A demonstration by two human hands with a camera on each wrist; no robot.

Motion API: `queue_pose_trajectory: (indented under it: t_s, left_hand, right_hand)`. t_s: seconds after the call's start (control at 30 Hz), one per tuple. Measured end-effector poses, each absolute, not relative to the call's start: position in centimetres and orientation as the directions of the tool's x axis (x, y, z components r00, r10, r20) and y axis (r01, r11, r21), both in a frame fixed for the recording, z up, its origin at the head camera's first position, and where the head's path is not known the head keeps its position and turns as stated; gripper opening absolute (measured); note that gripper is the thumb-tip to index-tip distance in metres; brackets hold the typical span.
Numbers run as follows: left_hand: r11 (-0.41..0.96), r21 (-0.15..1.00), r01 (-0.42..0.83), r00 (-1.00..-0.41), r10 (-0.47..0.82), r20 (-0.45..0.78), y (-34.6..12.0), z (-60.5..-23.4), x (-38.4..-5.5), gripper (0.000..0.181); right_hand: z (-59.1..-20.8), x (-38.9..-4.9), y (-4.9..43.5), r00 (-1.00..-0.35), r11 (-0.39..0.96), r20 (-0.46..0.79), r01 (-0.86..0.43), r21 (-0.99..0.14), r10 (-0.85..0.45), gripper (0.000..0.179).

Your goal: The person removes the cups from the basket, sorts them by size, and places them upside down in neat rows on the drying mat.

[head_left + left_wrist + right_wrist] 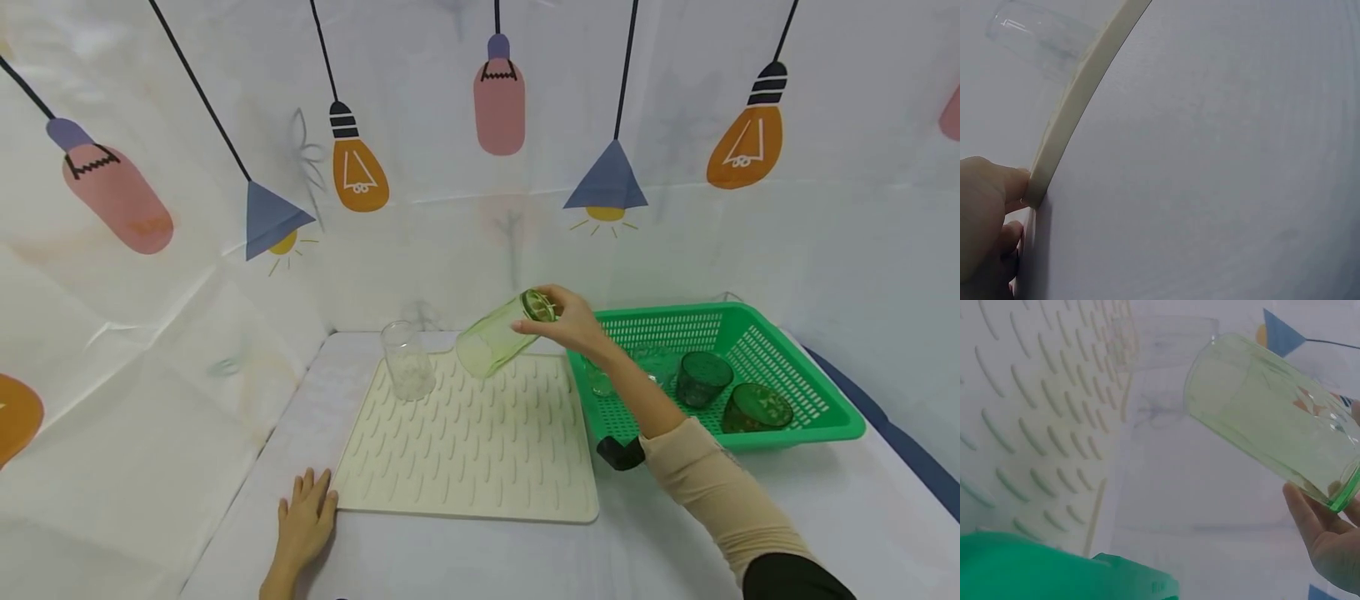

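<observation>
The right hand (570, 321) gripped a tilted green glass (492, 335), a clear glass (408, 364) left of its fingers, while the left hand (303, 521), fingers outstretched, touched the mat (480, 458)

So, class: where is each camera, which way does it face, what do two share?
Head: worn there, facing forward and down at the mat and basket; left hand, right hand, right arm show.
Left wrist: worn there, facing the mat's edge; left hand partly shows.
Right wrist: worn there, facing the tilted green glass; right hand partly shows.
Head and right wrist share that glass.
</observation>
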State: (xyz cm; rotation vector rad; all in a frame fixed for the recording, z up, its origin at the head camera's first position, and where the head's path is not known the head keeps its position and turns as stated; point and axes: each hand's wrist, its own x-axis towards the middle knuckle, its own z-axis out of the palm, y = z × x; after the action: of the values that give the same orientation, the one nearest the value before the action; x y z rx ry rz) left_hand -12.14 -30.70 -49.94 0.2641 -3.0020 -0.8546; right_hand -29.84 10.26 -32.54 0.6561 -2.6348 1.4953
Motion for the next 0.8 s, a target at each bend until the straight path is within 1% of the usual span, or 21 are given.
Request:
queue_pose_trajectory:
  t_s: [0.13,0.23,0.57,0.8]
  left_hand:
    - [0.839,0.508,-0.194,-0.979,-0.196,-0.049,-30.4,-49.8,-12.1,0.050]
    - [0.844,0.497,-0.203,-0.976,-0.215,-0.033,-30.3,-49.8,-12.1,0.050]
    - [0.862,0.471,-0.189,-0.975,-0.224,0.017,-30.3,-50.1,-12.1,0.051]
    - [0.860,0.463,-0.214,-0.971,-0.237,-0.008,-30.4,-50.2,-12.3,0.053]
  right_hand:
    - [-32.8,-30.8,9.3,-0.896,0.458,0.267,-0.415,-0.786,-0.354,0.073]
    - [-33.1,-31.5,8.5,-0.891,0.480,0.274,-0.431,-0.764,-0.363,0.072]
    - [-33.8,-32.9,6.0,-0.890,0.551,0.241,-0.432,-0.714,-0.387,0.072]
    - [-34.2,-33.6,4.3,-0.881,0.575,0.227,-0.448,-0.684,-0.416,0.073]
